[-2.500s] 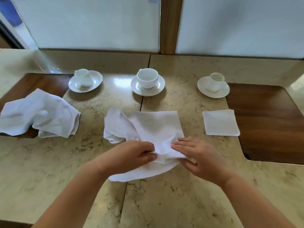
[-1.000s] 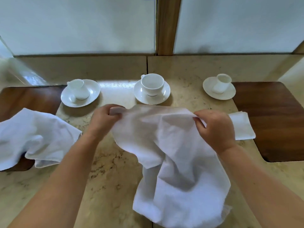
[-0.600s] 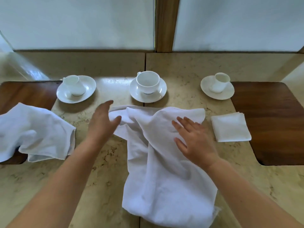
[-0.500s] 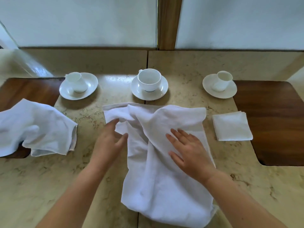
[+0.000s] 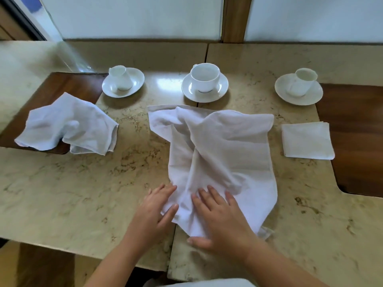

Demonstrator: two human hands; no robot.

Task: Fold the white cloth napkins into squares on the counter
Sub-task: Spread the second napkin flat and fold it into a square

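While the rumpled white napkin (image 5: 217,154) is lying mid-table (image 5: 72,193), both hands are pressing flat w/ fingers spread on its near end: left hand (image 5: 156,212) at the left edge, right hand (image 5: 219,220) on top

Spread napkin (image 5: 217,146) centre, crumpled napkin (image 5: 66,126) left, folded napkin (image 5: 306,140) right, 3 cups (image 5: 205,78) behind

Marble counter (image 5: 72,189) bears napkins (image 5: 219,154), saucers (image 5: 205,88).
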